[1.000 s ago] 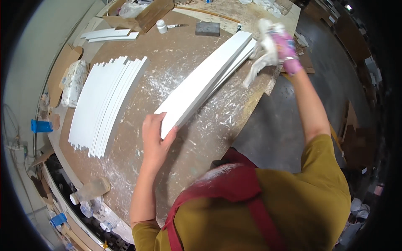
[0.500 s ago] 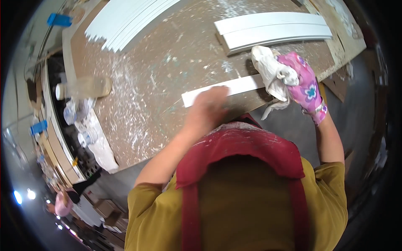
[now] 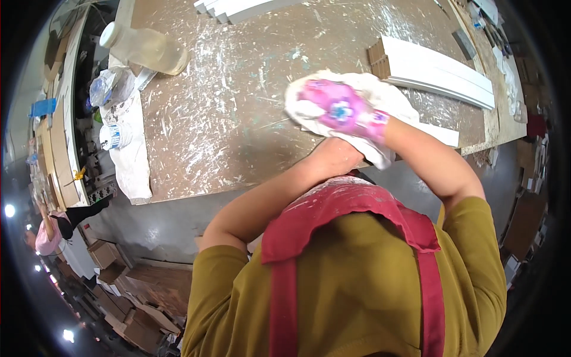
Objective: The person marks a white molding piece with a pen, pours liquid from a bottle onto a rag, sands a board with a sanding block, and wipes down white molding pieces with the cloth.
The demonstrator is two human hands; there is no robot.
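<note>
A floral pink glove covers my right hand (image 3: 344, 108), which presses a bunched white cloth (image 3: 399, 102) down over the work near the table's front edge. Some of the cloth is wrapped about its fingers. From under the cloth and forearm, the right end of a narrow white strip (image 3: 441, 134) sticks out; the rest of it is covered. My bare left hand (image 3: 338, 157) lies at the table edge just below the glove, against the cloth's lower side. Its fingers are hidden, so its hold on the strip cannot be made out.
White boards are stacked (image 3: 440, 74) at the right and more boards (image 3: 238, 8) lie at the far side. A cloudy bottle (image 3: 146, 50), a small white tub (image 3: 116, 136) and a stained cloth (image 3: 132, 172) line the paint-marked table's (image 3: 238, 107) left edge. Another person (image 3: 49, 235) is far left.
My right hand has swept the cloth leftward along the strip, over to my left hand. The whole view has turned and shifted, with the left-hand items now higher.
</note>
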